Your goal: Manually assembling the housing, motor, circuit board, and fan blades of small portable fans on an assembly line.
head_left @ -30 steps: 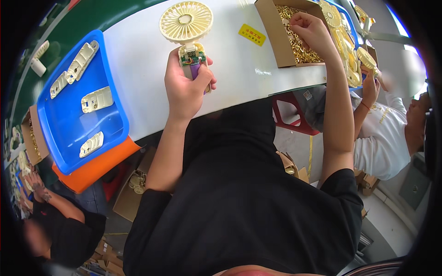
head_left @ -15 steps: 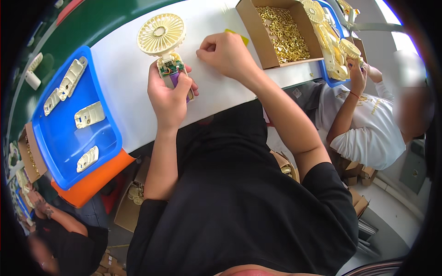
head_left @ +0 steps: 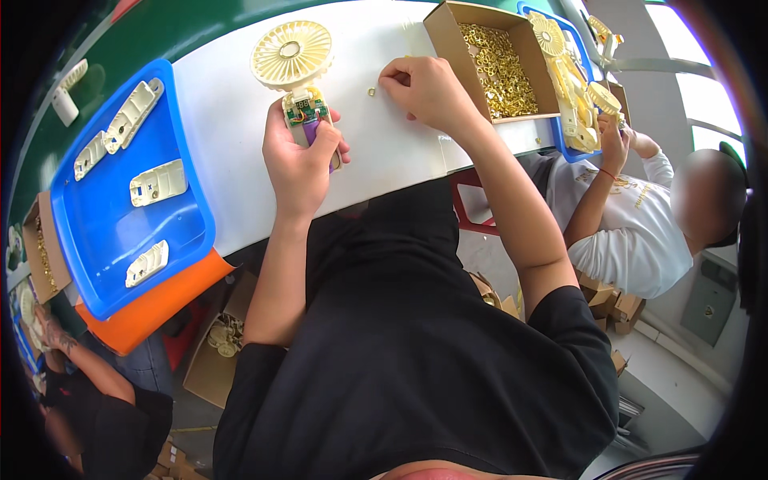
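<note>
My left hand [head_left: 300, 164] is wrapped round the handle of a cream handheld fan [head_left: 292, 56], its round grille pointing away from me. The handle's casing is off at the front, baring a green circuit board [head_left: 306, 110] with thin wires and a purple battery [head_left: 311, 132] under my thumb. To the right, my right hand [head_left: 428, 92] hovers over or rests on the white table with its fingers curled together; whatever they pinch, if anything, is hidden. Just left of those fingertips lies a small gold ring-like piece [head_left: 371, 92].
A cardboard box [head_left: 456, 60] of small gold pieces stands right of my right hand. On the left, a blue tray [head_left: 204, 216] holds several cream casing shells. Another blue tray [head_left: 588, 52] at far right holds fan parts; a co-worker [head_left: 628, 216] there handles a fan.
My right hand has shifted to the right, and the small gold piece on the table shows now. My left hand still grips the fan. The whole view has shifted slightly.
</note>
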Tool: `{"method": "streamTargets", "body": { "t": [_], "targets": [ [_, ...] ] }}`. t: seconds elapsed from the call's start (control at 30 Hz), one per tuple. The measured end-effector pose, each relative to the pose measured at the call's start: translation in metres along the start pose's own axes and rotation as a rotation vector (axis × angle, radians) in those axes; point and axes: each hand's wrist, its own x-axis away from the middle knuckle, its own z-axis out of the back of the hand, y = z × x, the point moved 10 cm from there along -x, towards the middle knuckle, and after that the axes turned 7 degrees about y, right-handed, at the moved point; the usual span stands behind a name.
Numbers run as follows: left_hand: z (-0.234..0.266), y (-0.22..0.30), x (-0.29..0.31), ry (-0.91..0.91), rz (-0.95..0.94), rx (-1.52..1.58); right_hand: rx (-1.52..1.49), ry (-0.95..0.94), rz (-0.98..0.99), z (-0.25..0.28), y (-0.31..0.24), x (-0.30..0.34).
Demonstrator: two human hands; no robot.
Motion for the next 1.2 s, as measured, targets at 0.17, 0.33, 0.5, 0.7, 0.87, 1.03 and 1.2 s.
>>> {"method": "streamTargets", "body": {
  "t": [0.17,0.33,0.5,0.7,0.87,1.03,1.2],
  "targets": [
    [-0.001,0.002,-0.001,0.009,0.014,-0.020,0.050,0.080,0.132,0.014,-0.016,0.004],
    [0.002,0.002,0.001,0.021,0.017,-0.008,0.304,0.064,0.449,-0.004,-0.047,0.010],
    [0.001,0.004,0.000,0.030,0.007,-0.015,0.544,-0.070,0.620,-0.024,-0.057,0.014],
    [0.001,0.004,0.002,0.015,0.014,0.012,0.215,-0.283,0.147,-0.009,-0.038,0.001],
    [0.002,0.003,0.004,0.027,0.016,-0.035,-0.487,-0.243,-0.091,-0.009,-0.038,0.008],
    [-0.002,0.003,0.004,0.033,-0.009,-0.134,-1.047,-0.160,-0.158,-0.039,-0.044,0.032],
    [-0.003,0.002,0.006,0.040,-0.061,-0.190,-1.042,-0.029,-0.123,-0.038,-0.036,0.034]
  ]
}}
